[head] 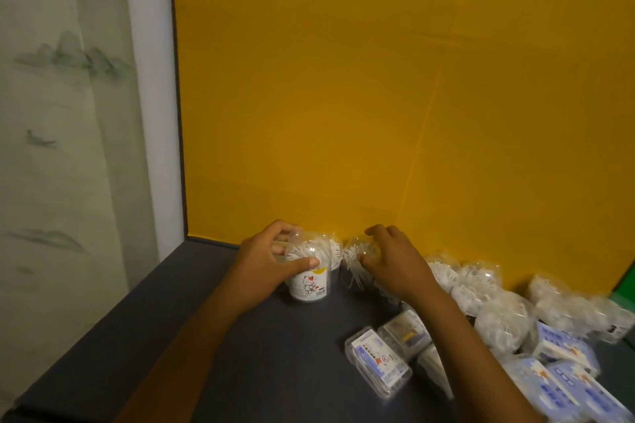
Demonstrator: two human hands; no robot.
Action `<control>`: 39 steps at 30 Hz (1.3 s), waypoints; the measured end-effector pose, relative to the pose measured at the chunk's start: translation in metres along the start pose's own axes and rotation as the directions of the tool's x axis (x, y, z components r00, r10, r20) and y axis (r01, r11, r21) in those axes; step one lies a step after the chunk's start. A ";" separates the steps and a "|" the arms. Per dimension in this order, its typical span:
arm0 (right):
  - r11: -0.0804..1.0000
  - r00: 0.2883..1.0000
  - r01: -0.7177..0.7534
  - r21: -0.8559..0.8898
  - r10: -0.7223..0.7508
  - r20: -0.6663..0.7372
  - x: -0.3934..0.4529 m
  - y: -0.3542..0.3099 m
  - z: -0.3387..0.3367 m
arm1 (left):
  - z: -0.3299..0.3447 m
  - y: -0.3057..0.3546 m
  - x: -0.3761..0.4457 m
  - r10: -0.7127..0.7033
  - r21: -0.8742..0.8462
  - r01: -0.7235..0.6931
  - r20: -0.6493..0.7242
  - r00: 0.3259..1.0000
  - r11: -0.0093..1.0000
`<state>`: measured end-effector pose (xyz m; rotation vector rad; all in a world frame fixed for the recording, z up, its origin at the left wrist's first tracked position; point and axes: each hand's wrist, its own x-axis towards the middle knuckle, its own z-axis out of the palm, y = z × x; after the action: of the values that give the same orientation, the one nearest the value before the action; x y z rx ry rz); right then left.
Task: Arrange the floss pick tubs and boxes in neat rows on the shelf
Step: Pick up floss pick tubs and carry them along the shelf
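1. Nearest: dark grey shelf surface [275, 354], bare on the left, cluttered on the right.
2. Bottom right: pile of blue-and-white floss pick boxes [563, 385], lying at mixed angles, blurred; count unclear.
3. Left of that pile: clear flat floss pick box [378, 362] with a blue label, lying flat and skewed. A second clear box [405, 331] sits just behind it, touching or nearly so.
4. Right side, mid depth: loose cluster of clear domed floss pick tubs [505, 319] full of white picks, running toward the right edge, not in a straight row. More tubs [446, 271] sit against the back panel.
5. Both forearms reach in from the bottom toward the back left of the shelf.
6. Left hand [268, 259]: fingers and thumb curled round the dome of an upright tub with a cartoon cat label [309, 280]; thumb across the front, fingers over the top rear. Tub stands on the shelf, close to the back panel.
7. Right hand [391, 261]: fingers curled over the top of a second tub [354, 263], thumb against its front; this tub looks tilted, with white picks showing at the side. Whether its base is on the shelf I cannot tell.
8. Another tub [335, 247] is partly visible between those 2, behind them; the 3 are just beside each other.
9. Far: yellow back panel [378, 96] rising from the shelf's rear edge.
10. Left of it: white frame post [154, 96], then a pale wall with a faint landscape print [62, 79].
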<state>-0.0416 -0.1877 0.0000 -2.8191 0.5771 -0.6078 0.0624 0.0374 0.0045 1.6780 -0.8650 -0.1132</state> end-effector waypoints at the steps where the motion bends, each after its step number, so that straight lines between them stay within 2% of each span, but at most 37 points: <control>1: 1.000 1.000 -0.018 -0.023 0.018 0.014 0.001 0.000 0.003 | -0.002 0.000 0.000 -0.001 -0.006 0.001 -0.017 1.000 1.000; 4: 0.997 0.998 -0.055 -0.062 0.057 0.026 0.004 -0.001 0.013 | -0.007 -0.002 0.002 -0.006 -0.010 0.005 -0.057 0.998 1.000; 12: 0.997 0.996 -0.075 -0.018 0.074 -0.041 0.004 -0.004 0.016 | -0.011 -0.001 0.003 -0.006 -0.024 0.004 -0.098 0.995 1.000; 17: 0.995 0.987 -0.050 0.081 0.061 -0.147 -0.009 -0.001 -0.009 | -0.010 0.018 0.000 0.034 -0.018 -0.036 -0.128 0.991 0.999; 21: 0.995 0.990 -0.016 0.099 0.029 -0.135 -0.033 0.007 -0.043 | 0.001 0.042 -0.003 0.073 -0.052 -0.080 -0.117 0.990 0.995; 29: 0.999 0.991 -0.011 -0.032 0.006 -0.133 -0.100 0.051 -0.119 | 0.065 0.084 -0.030 0.105 -0.115 -0.108 -0.027 0.994 0.988; 34: 0.998 0.995 -0.051 0.035 0.054 -0.083 -0.162 0.089 -0.158 | 0.120 0.116 -0.065 0.099 -0.165 -0.091 0.042 0.994 0.982; 39: 0.989 0.987 -0.126 0.075 0.133 -0.089 -0.230 0.121 -0.196 | 0.172 0.150 -0.105 0.113 -0.186 -0.094 0.099 0.989 0.978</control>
<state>-0.3594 -0.2240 0.0615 -2.6752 0.7352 -0.7236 -0.1713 -0.0455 0.0445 1.4645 -0.9928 -0.2078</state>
